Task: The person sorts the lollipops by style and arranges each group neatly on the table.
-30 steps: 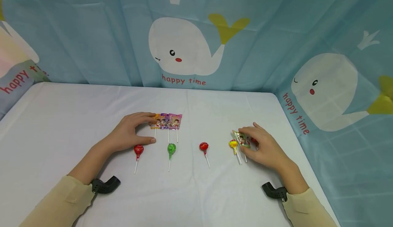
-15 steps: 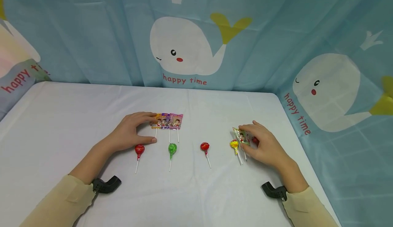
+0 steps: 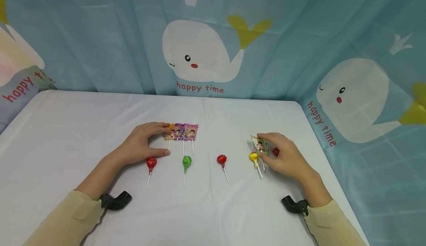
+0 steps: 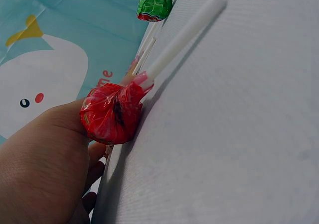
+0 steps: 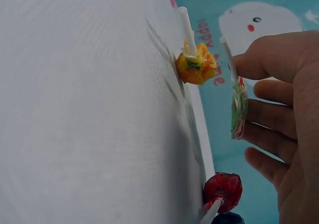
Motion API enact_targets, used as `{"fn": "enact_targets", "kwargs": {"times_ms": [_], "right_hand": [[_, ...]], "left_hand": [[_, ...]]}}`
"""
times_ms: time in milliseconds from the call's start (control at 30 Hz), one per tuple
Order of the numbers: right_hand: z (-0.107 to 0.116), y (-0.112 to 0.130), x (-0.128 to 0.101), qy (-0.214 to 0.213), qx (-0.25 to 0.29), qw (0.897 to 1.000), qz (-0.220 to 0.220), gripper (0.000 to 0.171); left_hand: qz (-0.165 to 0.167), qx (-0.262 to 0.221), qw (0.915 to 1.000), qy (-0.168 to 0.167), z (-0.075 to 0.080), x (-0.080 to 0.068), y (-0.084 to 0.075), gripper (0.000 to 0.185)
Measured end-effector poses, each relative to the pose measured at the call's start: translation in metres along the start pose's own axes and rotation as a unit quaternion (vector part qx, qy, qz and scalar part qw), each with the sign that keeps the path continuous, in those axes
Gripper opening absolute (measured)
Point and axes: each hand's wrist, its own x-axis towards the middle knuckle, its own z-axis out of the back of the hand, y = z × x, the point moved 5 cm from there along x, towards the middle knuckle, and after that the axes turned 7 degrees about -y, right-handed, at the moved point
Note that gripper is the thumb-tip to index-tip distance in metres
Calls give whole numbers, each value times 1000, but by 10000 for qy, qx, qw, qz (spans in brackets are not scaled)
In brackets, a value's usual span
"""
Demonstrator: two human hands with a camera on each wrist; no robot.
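Note:
My left hand [image 3: 143, 144] rests at the left end of three flat wrapped lollipops. Its fingertips lie on the orange wrapper [image 3: 172, 131], with purple [image 3: 179, 131] and pink [image 3: 191, 132] ones beside it. The thumb tip is near the orange one's stick, just above a round red lollipop [image 3: 151, 162]. On the right, my right hand [image 3: 286, 155] pinches a flat green-wrapped lollipop [image 3: 260, 145] between thumb and fingers. In the right wrist view this green lollipop [image 5: 238, 109] is raised off the cloth. A round yellow lollipop [image 3: 253, 157] lies just left of that hand.
Round green [image 3: 187, 161] and red [image 3: 221, 159] lollipops lie in the front row. Another red lollipop [image 3: 276, 151] is partly hidden behind my right hand, with a dark round thing [image 5: 228, 218] near it. The white tablecloth [image 3: 133, 223] ends at a blue whale-print curtain [image 3: 133, 53].
My right hand has shifted slightly left with the green lollipop, whose wrapper has moved toward the back. More of the red lollipop behind this hand now shows. The left hand stays in place.

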Motion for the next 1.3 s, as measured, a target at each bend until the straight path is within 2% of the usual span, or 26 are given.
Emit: {"fn": "enact_targets", "kwargs": {"times_ms": [467, 900, 1300], "right_hand": [[-2, 4, 5, -98, 101, 9999, 44, 67], [-7, 15, 18, -118, 337, 9993, 116, 65], [-12, 23, 29, -156, 468, 9986, 197, 66]], "left_hand": [[-172, -98, 9998, -73, 0, -1, 0, 67], [-116, -63, 9999, 3, 0, -1, -2, 67], [-204, -167, 9996, -29, 2, -1, -3, 67]]}}
